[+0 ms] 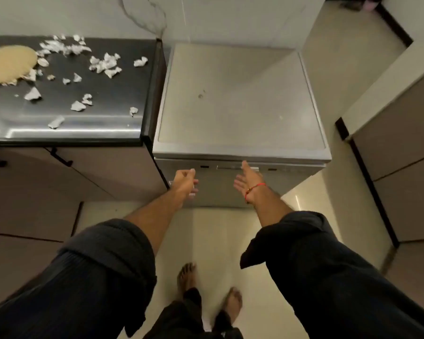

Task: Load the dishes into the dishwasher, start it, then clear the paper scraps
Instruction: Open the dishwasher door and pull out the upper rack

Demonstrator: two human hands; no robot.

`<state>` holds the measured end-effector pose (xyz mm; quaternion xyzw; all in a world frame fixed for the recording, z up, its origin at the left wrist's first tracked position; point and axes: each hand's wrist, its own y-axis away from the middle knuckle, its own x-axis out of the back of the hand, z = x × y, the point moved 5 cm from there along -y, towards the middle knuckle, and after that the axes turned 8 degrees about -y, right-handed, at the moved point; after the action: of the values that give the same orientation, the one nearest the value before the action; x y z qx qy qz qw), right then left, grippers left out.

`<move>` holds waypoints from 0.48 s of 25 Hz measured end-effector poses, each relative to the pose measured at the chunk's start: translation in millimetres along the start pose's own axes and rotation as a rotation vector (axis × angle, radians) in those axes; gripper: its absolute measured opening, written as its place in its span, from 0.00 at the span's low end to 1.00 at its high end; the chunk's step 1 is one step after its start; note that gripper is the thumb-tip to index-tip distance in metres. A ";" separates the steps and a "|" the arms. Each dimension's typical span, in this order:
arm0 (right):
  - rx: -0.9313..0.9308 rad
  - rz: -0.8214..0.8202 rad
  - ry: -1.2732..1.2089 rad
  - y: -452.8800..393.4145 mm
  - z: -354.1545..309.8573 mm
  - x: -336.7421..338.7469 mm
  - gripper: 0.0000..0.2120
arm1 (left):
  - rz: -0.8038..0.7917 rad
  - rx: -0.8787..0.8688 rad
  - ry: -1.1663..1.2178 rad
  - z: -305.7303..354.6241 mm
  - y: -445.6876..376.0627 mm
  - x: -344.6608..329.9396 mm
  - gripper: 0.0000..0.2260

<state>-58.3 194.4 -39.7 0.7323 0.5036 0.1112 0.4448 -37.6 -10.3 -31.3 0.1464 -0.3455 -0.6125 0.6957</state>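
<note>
Before the closed front of the square silver-grey freestanding dishwasher (240, 101), both arms reach forward in rolled dark sleeves; the left hand (185, 183) hangs with fingers loosely curled and holds nothing, near the door's upper left; the right hand (249, 178) is spread flat, palm up, fingertips at the control strip under the lid, also holding nothing; the door is shut, so whether dishes are inside cannot be told, nor whether a cycle runs; judging by this, loading seems finished and starting is the step in hand; clearing is not yet done, for the torn white paper scraps (103, 64) lie scattered over the glossy black countertop (103, 118), beside a round tan mat (8, 62).
</note>
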 end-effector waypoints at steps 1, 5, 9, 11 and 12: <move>-0.020 0.010 -0.093 -7.9 0.5 -4.6 0.30 | -0.030 0.041 0.036 0.9 -7.1 -4.1 0.10; -0.036 -0.012 -0.454 -37.5 -2.8 -26.0 0.30 | -0.103 0.099 -0.066 -11.3 -30.6 -14.4 0.12; 0.022 0.059 -0.519 -48.4 3.8 -30.3 0.34 | -0.138 0.041 -0.205 -16.3 -34.2 -8.4 0.16; 0.028 0.112 -0.422 -47.2 9.1 -29.0 0.36 | -0.150 0.019 -0.247 -21.0 -34.5 -2.7 0.17; 0.020 0.154 -0.372 -45.6 13.0 -28.0 0.35 | -0.151 0.008 -0.266 -23.5 -33.9 1.1 0.18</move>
<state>-92.5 168.4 -74.1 0.7809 0.3561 0.0027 0.5132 -47.5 -23.6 -69.2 0.0922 -0.4252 -0.6757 0.5951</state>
